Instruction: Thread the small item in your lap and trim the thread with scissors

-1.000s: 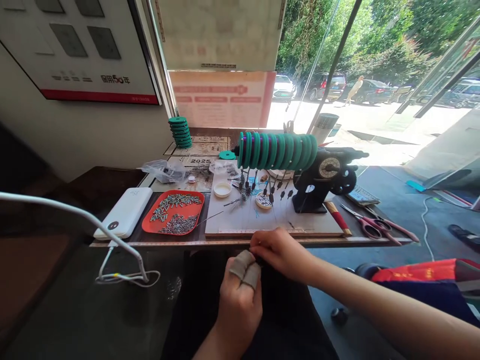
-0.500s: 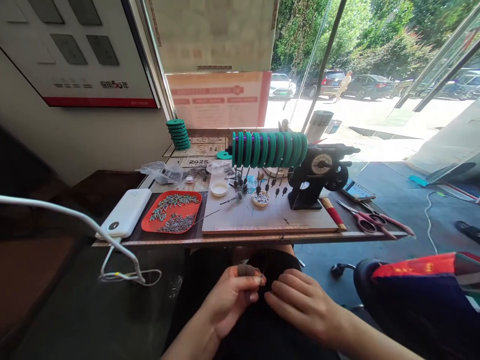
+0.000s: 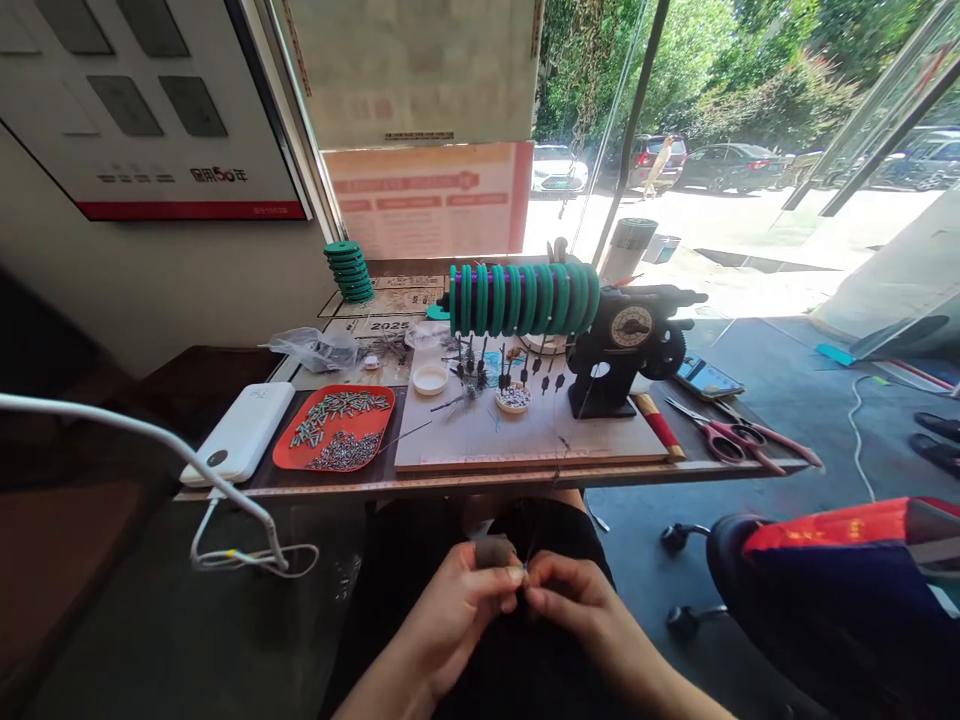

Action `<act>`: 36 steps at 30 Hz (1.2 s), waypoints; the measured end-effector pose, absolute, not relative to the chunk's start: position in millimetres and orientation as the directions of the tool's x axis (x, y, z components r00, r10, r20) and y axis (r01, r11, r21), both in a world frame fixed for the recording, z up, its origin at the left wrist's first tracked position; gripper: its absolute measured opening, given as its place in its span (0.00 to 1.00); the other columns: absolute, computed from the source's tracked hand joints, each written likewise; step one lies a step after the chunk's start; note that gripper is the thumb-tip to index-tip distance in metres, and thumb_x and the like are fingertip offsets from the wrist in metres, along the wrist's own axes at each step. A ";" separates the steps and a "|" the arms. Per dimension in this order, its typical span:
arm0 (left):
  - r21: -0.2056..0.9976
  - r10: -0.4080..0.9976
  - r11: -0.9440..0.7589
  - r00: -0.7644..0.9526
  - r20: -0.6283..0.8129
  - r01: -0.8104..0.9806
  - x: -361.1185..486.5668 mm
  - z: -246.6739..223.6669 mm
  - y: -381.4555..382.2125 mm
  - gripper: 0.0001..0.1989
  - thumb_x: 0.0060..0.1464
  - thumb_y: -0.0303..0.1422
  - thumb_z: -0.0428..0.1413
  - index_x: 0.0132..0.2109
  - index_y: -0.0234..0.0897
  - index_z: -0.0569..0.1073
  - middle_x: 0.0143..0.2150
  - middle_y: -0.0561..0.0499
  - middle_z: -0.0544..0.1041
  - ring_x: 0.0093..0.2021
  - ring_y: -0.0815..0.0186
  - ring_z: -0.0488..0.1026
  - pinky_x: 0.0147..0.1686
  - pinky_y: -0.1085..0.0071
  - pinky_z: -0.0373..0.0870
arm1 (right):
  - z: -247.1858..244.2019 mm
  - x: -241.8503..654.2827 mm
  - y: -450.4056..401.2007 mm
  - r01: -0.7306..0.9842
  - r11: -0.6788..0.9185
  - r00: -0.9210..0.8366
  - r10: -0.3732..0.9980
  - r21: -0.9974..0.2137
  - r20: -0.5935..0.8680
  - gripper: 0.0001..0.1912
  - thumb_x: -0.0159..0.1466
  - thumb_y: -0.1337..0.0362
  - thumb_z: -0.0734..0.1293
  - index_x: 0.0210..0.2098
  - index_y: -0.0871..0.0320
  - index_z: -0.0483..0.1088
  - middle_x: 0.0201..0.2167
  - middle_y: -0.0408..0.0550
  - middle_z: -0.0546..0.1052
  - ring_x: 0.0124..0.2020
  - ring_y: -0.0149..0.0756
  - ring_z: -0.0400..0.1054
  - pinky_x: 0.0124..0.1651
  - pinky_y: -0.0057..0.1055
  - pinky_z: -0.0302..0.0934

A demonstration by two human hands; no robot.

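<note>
Over my lap, my left hand (image 3: 472, 595) is pinched closed, thumb against index finger. A grey-brown finger sleeve (image 3: 495, 551) covers part of that index finger. My right hand (image 3: 576, 597) meets it fingertip to fingertip, also in a pinch. Whatever lies between the fingertips is too small to name. Beyond the hands, a board (image 3: 465, 440) on the table carries a black stand with a dial (image 3: 631, 326). Green discs (image 3: 525, 300) line its horizontal shaft, and small dark weights (image 3: 559, 381) hang below. A small dish of beads (image 3: 514, 398) sits under them.
An orange tray (image 3: 282, 452) holds small metal parts, left of the board. A white power bank (image 3: 240, 430) with a cable lies beside it. Scissors (image 3: 724, 440), pliers (image 3: 795, 450) and a phone (image 3: 709, 376) are at the right. A chair (image 3: 817, 600) stands right of my legs.
My right hand has turned and drawn its fingers into a pinch against the left fingertips. The left hand keeps its pinch. The view has swung slightly right.
</note>
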State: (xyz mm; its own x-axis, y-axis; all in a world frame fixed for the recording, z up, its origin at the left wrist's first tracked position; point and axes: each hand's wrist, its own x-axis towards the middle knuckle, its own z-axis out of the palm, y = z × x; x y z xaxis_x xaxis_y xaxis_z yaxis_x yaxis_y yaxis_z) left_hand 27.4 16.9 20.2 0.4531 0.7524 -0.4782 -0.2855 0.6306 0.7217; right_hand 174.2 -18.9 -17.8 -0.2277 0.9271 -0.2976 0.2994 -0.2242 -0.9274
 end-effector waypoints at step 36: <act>0.973 0.944 0.227 0.256 -0.207 -0.049 10.0 35.8 15.6 0.05 0.43 0.23 0.57 0.23 0.31 0.70 0.24 0.52 0.67 0.27 0.73 0.61 0.29 0.77 0.59 | 1.0 163.3 -9.5 0.581 0.795 -0.547 0.541 -0.175 0.638 0.10 0.56 0.71 0.55 0.28 0.60 0.67 0.28 0.42 0.69 0.32 0.15 0.53 0.37 0.15 0.48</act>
State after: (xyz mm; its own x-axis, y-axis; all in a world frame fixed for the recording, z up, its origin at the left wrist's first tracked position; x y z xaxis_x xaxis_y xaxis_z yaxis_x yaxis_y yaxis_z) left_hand 10.0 15.6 35.8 0.2564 0.9442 -0.2068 -0.0494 0.2265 0.9728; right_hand 163.3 -9.5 1.0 -0.5473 0.5412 0.6384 0.5813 0.7946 -0.1753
